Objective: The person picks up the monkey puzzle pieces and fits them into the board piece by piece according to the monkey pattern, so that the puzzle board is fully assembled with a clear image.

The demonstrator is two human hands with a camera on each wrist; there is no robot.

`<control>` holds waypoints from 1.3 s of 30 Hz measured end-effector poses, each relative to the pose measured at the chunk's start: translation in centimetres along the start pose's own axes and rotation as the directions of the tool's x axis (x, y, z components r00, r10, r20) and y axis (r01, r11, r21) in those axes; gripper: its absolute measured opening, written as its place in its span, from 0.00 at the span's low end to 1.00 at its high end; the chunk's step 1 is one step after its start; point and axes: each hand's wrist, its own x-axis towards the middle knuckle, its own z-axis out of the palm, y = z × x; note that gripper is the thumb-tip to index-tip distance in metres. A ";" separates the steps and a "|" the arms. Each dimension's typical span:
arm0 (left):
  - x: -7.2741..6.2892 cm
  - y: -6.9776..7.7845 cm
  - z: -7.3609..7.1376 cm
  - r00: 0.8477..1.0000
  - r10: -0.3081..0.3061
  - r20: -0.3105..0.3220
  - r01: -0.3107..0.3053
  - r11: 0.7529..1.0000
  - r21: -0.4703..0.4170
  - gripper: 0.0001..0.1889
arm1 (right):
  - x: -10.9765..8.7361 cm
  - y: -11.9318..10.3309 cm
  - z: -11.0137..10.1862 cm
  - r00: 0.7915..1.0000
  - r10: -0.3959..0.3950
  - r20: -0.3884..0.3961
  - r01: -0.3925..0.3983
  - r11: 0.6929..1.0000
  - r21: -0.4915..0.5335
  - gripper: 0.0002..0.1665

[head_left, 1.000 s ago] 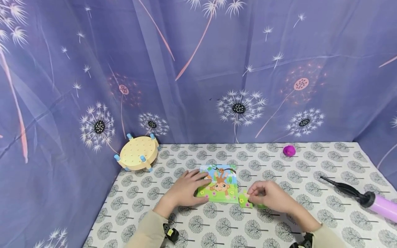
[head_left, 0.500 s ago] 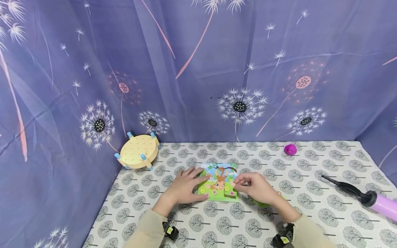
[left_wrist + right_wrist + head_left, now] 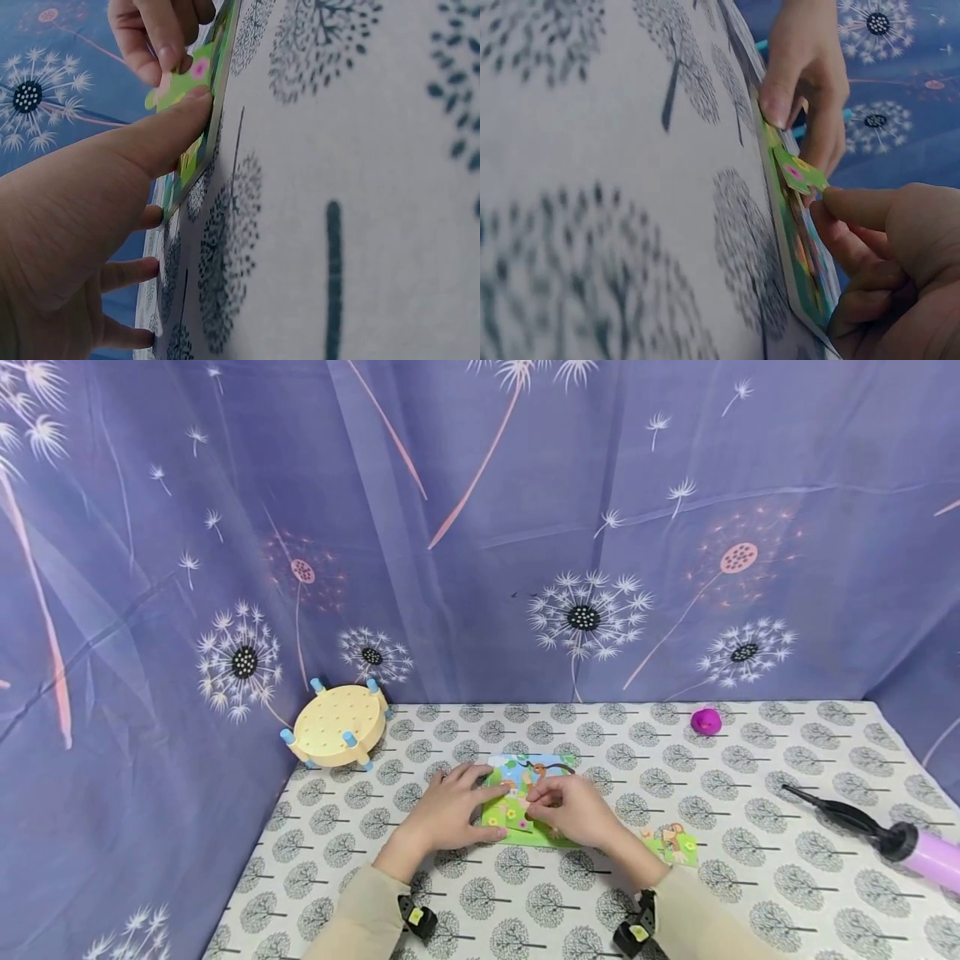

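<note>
A square picture puzzle [image 3: 517, 770] with a monkey scene lies flat in its tray on the cloth. My right hand [image 3: 573, 810] pinches a green flowered puzzle piece [image 3: 801, 171] between thumb and fingertips. That piece is tilted over the left part of the puzzle, one edge low against it. My left hand [image 3: 448, 810] has its fingers spread at the puzzle's left side, the thumb resting on its near left corner. In the left wrist view, the held piece [image 3: 187, 75] sits just beyond the left thumb. My right hand hides much of the puzzle's middle and right.
Loose puzzle pieces [image 3: 675, 845] lie right of the puzzle, beside my right forearm. A purple pump [image 3: 900, 842] with a black nozzle is at the right. A small magenta object [image 3: 706, 722] stands at the back. A yellow round stool-shaped toy [image 3: 337, 727] leans at the back left.
My right hand has carried the green puzzle piece leftward from the cloth beside the puzzle to over its left part. The loose pieces at right have come into view. My left hand has stayed put.
</note>
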 end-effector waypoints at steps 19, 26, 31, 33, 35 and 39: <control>0.1 0.0 0.0 1.000 -0.016 -0.009 0.016 0.999 -0.042 0.40 | 1.1 -1.1 2.8 0.999 0.041 -0.031 -0.044 0.993 -0.109 0.04; 0.1 0.0 0.0 1.000 -0.019 -0.007 0.019 0.999 -0.041 0.40 | 1.1 -1.5 3.0 0.994 0.074 -0.079 -0.083 0.990 -0.116 0.04; 0.1 0.0 0.0 1.000 -0.018 -0.016 0.017 0.999 -0.050 0.41 | 1.2 -1.5 3.1 0.994 0.070 -0.083 -0.081 0.986 -0.143 0.04; 0.1 0.1 -0.1 1.000 -0.017 -0.018 0.016 0.998 -0.055 0.41 | 1.2 -1.5 3.2 0.996 0.049 -0.074 -0.060 0.985 -0.161 0.04; 0.0 0.1 -0.1 1.000 -0.015 -0.016 0.014 0.998 -0.057 0.40 | 1.2 -1.4 3.3 0.997 0.037 -0.066 -0.049 0.983 -0.176 0.03; 0.0 0.2 0.0 1.000 -0.003 -0.007 0.003 0.999 -0.043 0.39 | 1.1 -1.4 3.3 0.998 0.029 -0.059 -0.040 0.981 -0.189 0.03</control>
